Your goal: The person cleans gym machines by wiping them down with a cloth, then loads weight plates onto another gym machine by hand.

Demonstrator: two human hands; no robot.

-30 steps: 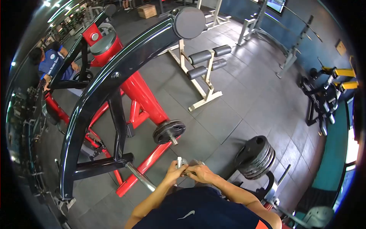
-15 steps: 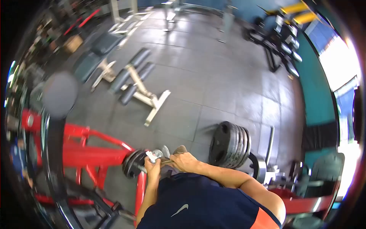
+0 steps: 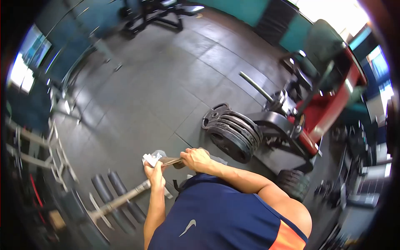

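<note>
My left hand (image 3: pixel 155 174) is closed, thumb and fingers pinching a crumpled white thing (image 3: pixel 152 159) that looks like tissue or paper. A flat brown strip (image 3: pixel 170 161) stretches from there to my right hand (image 3: pixel 196 159), whose fingers are closed on its other end. Whether the strip is a strap or a folded wallet I cannot make out. Both hands are held together in front of my navy top (image 3: pixel 208 216). Just beyond the left hand shows a greyish rounded shape, too blurred to name.
A row of black weight plates (image 3: pixel 233 137) is loaded on a machine with a red frame (image 3: pixel 333 112) to the right. More plates (image 3: pixel 293 183) sit lower on it. A padded bench (image 3: pixel 118 202) stands at lower left, a white rack (image 3: pixel 62 154) at far left. Dark floor tiles (image 3: pixel 154 87) spread ahead.
The view has swung right: the red machine at left is gone and the one at right shows more fully. Both hands keep their hold; the brown strip shows more plainly between them.
</note>
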